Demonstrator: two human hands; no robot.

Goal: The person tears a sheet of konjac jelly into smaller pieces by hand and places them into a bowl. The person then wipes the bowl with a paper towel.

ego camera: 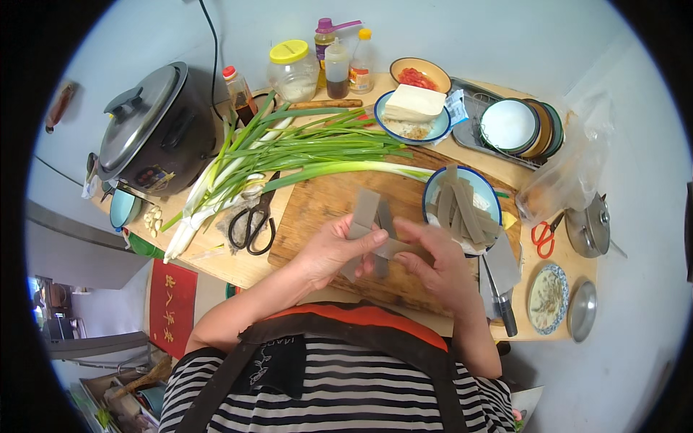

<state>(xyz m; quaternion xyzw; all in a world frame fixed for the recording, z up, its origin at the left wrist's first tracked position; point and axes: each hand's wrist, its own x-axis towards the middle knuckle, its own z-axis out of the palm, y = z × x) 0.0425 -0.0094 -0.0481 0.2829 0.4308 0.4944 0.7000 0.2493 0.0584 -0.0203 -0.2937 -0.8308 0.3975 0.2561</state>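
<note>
Above the front of a wooden cutting board (319, 211), my left hand (325, 251) pinches several flat, translucent grey-brown strips (367, 208), which look like starch noodle. They cross one another at its thumb. My right hand (441, 265) has its thumb and fingers around the right end of one crosswise strip (400, 249); its grip is partly hidden. Just beyond that hand, a blue-rimmed enamel bowl (429, 187) holds more such strips (460, 211). A cleaver (501, 270) lies at the board's right, its black handle towards me.
Leeks or large scallions (303, 146) lie across the board's far side. Black scissors (254, 224) rest at left beside a rice cooker (168, 135). Tofu (414, 103) sits on a plate (383, 125) at the back. Red-handled scissors (544, 238) and a patterned plate (548, 297) are at right.
</note>
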